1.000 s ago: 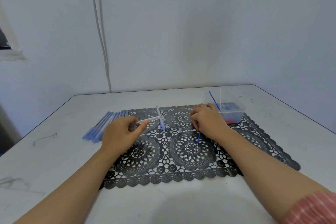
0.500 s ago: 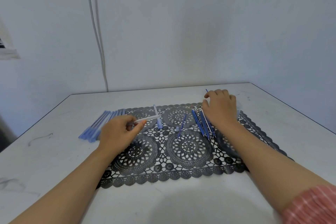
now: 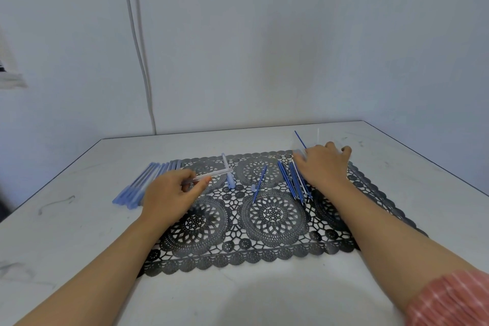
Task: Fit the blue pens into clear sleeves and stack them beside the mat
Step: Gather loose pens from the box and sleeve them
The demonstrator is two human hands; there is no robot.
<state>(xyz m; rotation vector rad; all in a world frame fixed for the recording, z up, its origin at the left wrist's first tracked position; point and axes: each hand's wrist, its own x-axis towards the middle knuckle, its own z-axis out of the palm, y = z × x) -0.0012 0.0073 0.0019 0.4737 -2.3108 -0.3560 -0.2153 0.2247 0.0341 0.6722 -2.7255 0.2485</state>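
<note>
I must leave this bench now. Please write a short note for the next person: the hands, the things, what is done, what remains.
Left hand pinches one clear sleeve over the left part of the mat.
Right hand reaches over the mat's far right corner; blurred, grip unclear.
Loose blue pens lie bundled on the mat beside the right hand, a single pen at the middle.
Done: a row of sleeved pens on the table, left of the mat.
Left: sleeve the loose ones and add them to the row.
</note>
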